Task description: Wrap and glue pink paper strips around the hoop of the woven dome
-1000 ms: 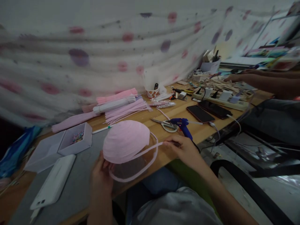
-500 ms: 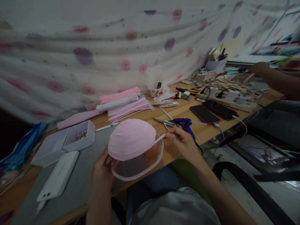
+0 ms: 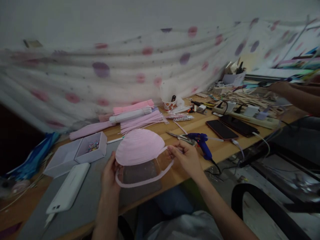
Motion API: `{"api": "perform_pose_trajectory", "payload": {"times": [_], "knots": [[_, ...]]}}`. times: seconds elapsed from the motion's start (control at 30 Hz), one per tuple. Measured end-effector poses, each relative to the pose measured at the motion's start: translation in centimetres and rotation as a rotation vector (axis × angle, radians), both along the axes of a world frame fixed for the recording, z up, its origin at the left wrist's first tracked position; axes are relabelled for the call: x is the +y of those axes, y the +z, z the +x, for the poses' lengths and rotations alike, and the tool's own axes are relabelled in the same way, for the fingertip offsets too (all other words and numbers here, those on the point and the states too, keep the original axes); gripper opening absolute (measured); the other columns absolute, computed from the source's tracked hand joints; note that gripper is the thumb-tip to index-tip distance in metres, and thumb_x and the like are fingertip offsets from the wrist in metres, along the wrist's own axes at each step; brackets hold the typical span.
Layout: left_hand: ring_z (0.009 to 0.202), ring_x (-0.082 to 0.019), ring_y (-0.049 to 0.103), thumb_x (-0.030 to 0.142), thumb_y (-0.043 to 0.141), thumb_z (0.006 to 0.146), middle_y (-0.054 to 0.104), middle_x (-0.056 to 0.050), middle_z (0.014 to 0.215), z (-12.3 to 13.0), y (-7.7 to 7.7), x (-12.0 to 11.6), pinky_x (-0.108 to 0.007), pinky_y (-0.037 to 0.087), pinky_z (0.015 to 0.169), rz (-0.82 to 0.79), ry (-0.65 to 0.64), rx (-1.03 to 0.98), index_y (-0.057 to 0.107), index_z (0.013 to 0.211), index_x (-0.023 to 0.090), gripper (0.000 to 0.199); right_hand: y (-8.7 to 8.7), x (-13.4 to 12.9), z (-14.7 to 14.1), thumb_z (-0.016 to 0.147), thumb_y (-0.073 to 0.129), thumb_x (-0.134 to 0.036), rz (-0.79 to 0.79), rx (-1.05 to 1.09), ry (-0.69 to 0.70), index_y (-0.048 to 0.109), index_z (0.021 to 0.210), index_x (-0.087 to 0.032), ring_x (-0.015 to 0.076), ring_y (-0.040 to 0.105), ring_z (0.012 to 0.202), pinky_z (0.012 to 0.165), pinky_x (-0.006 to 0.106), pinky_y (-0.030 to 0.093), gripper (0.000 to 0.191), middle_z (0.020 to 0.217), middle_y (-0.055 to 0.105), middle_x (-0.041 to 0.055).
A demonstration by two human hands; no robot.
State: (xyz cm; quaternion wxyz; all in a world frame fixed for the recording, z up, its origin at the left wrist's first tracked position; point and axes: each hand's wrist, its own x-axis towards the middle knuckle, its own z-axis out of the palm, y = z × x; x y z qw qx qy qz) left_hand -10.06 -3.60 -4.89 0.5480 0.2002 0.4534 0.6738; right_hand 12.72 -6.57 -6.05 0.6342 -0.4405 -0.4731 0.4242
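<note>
A pink, ridged, shell-shaped piece (image 3: 140, 147) is held up over the table's front edge. Below it curves a pink-edged clear sheet (image 3: 142, 173), joined at the sides. My left hand (image 3: 110, 173) grips the left side of the shell piece, some fingers hidden behind it. My right hand (image 3: 183, 155) pinches a narrow pink strip (image 3: 162, 151) that runs from the shell's right edge. Just beyond my right hand lie a blue glue gun (image 3: 202, 143) and scissors (image 3: 177, 136).
Bundles of pink and white strips (image 3: 141, 120) lie behind. On the left are a white box with beads (image 3: 91, 146) and a white power bank (image 3: 68, 188) on a grey mat (image 3: 87, 203). Phones (image 3: 221, 129) and a power strip (image 3: 255, 116) sit right, near another person's arm (image 3: 292, 95).
The view has shifted, moving the table's objects slightly right and down. The shell piece has tilted, showing a flatter face, and my right hand has come a little nearer to it.
</note>
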Motion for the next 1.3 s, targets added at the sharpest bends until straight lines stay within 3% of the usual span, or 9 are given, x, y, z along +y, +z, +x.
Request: {"api": "perform_pose_trajectory", "payload": {"times": [0.1,0.3,0.4,0.5,0.6,0.73,0.9,1.1,1.3], "knots": [[0.063,-0.011,0.066,0.022,0.062,0.079,0.07,0.002,0.068,-0.2,-0.8,0.3,-0.018,0.054,0.06,0.022,0.059,0.044,0.065,0.073,0.018,0.008,0.3,0.0,-0.8,0.072,0.075,-0.053,-0.019,0.012,0.015,0.062,0.069,-0.02,0.0167,0.066,0.05,0.051,0.028,0.055,0.036,0.058,0.07,0.0014],[0.069,-0.014,0.058,0.029,0.073,0.071,0.065,0.002,0.071,-1.2,-0.4,-0.8,-0.019,0.046,0.056,0.047,0.122,0.287,0.068,0.072,0.018,0.013,0.9,-0.5,-1.6,0.07,0.077,-0.053,-0.057,0.019,0.047,0.062,0.067,-0.02,0.0161,0.065,0.047,0.048,0.027,0.054,0.036,0.057,0.071,0.0013],[0.089,-0.018,0.055,0.031,0.076,0.072,0.064,0.0,0.087,-1.8,0.3,-3.6,-0.024,0.045,0.076,0.074,0.246,0.542,0.069,0.079,0.02,0.015,1.1,-0.7,-2.0,0.069,0.077,-0.054,-0.096,0.037,0.081,0.062,0.068,-0.02,0.017,0.066,0.047,0.048,0.028,0.055,0.036,0.058,0.072,0.002],[0.097,-0.021,0.053,0.038,0.065,0.083,0.059,-0.002,0.096,-1.2,0.8,-7.3,-0.033,0.04,0.091,0.291,0.505,1.044,0.064,0.089,0.023,0.016,1.2,-0.8,-2.5,0.067,0.079,-0.054,-0.141,0.088,0.114,0.065,0.074,-0.019,0.0168,0.065,0.044,0.045,0.028,0.054,0.038,0.057,0.071,0.0012],[0.09,-0.022,0.058,0.034,0.061,0.087,0.062,-0.004,0.091,0.7,0.9,-9.8,-0.036,0.04,0.089,0.507,0.269,1.378,0.06,0.091,0.024,0.011,1.4,-0.9,-3.1,0.066,0.08,-0.052,-0.158,0.119,0.146,0.068,0.08,-0.018,0.016,0.065,0.045,0.047,0.027,0.055,0.039,0.056,0.071,0.0005],[0.094,-0.028,0.059,0.033,0.069,0.082,0.069,-0.008,0.097,2.6,0.8,-9.4,-0.043,0.038,0.093,0.585,0.333,1.604,0.061,0.106,0.023,0.028,1.5,-1.1,-3.4,0.065,0.081,-0.05,-0.136,0.117,0.12,0.069,0.079,-0.018,0.0151,0.065,0.045,0.047,0.026,0.056,0.036,0.057,0.07,-0.0002],[0.096,-0.028,0.06,0.026,0.065,0.084,0.072,-0.007,0.101,2.4,0.1,-7.4,-0.041,0.037,0.089,0.702,0.241,1.637,0.062,0.117,0.026,0.032,1.4,-1.3,-3.6,0.064,0.081,-0.052,-0.163,0.105,0.126,0.07,0.08,-0.019,0.0165,0.064,0.044,0.046,0.028,0.055,0.039,0.056,0.07,0.0001],[0.093,-0.025,0.062,0.024,0.064,0.084,0.072,-0.004,0.095,3.0,0.1,-7.7,-0.04,0.039,0.09,0.612,0.315,1.382,0.065,0.103,0.026,0.019,1.9,-1.5,-4.4,0.062,0.081,-0.054,-0.172,0.127,0.156,0.069,0.076,-0.02,0.0154,0.062,0.043,0.045,0.027,0.054,0.039,0.054,0.067,-0.0007],[0.087,-0.023,0.064,0.022,0.066,0.083,0.071,-0.003,0.091,3.2,0.1,-7.9,-0.037,0.04,0.087,0.597,0.365,1.434,0.061,0.103,0.025,0.02,1.7,-1.4,-4.5,0.059,0.082,-0.055,-0.191,0.144,0.151,0.07,0.074,-0.021,0.0151,0.06,0.043,0.045,0.029,0.055,0.039,0.056,0.067,-0.0008]]}}
